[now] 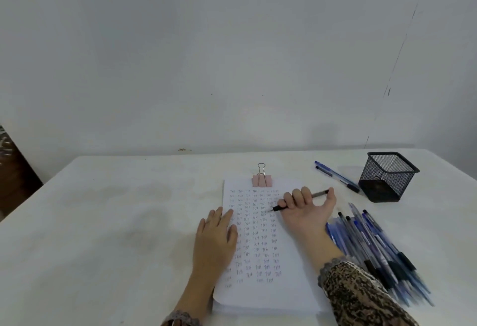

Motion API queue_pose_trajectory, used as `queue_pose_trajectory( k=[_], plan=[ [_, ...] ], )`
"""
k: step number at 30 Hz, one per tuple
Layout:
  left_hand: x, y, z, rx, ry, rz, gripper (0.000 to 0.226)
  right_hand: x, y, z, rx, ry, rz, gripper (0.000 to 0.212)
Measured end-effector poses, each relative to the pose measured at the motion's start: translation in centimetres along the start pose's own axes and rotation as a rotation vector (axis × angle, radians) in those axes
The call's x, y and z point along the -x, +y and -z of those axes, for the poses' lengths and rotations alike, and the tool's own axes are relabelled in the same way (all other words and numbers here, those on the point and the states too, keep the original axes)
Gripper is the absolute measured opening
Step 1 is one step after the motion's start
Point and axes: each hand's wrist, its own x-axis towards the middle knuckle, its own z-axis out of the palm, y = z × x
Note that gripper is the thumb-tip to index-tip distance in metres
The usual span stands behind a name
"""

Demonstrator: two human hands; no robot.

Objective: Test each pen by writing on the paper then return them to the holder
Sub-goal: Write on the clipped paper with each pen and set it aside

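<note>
**White counter with a clipped sheet, pens and a mesh holder**

White counter [116,222] fills the lower half of the frame, set against a plain pale wall [232,54]. Paper [263,294] lies at centre, its top edge held by a pink binder clip [262,180]. Rows of short handwritten marks cover most of the sheet.

The left hand [216,232] rests flat on the left edge of the paper. Its grip is spread, with straight fingers pressing the sheet.

The right hand [307,209] lies over the upper right part of the paper. Its grip is curled round a pen [318,193], fingers wrapped about the barrel and thumb stretched out to the right. The dark end of the pen points toward the lower left, above the written rows. Whether it touches the sheet cannot be told. A patterned sleeve [361,294] covers the right forearm at the lower right of the frame.

The black mesh holder [387,176] stands at the upper right of the counter, well apart from the paper. Two pens [335,176] lie side by side just left of it. A pile of blue and black pens [379,248] lies at the right of the frame, beside the right forearm and below the holder.
</note>
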Motion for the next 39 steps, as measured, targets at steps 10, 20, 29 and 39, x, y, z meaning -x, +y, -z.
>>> queue_pose_trajectory(
  k=[10,20,29,39],
  plan=[
    [-0.1,-0.3,-0.3,-0.051,-0.017,0.006,0.056,-0.3,0.2,-0.1,0.052,-0.036,0.122,0.044],
    [-0.1,-0.1,-0.1,-0.034,-0.019,-0.004,0.081,-0.7,-1.1,0.0,0.642,-0.090,0.137,0.021],
    [-0.1,0.2,0.3,-0.041,-0.068,0.027,0.054,0.1,0.1,0.9,1.109,-0.043,0.490,0.054],
    [-0.1,0.3,0.4,-0.045,-0.055,0.025,0.045,1.5,0.5,-0.1,1.174,-0.076,0.461,0.055]
  ],
)
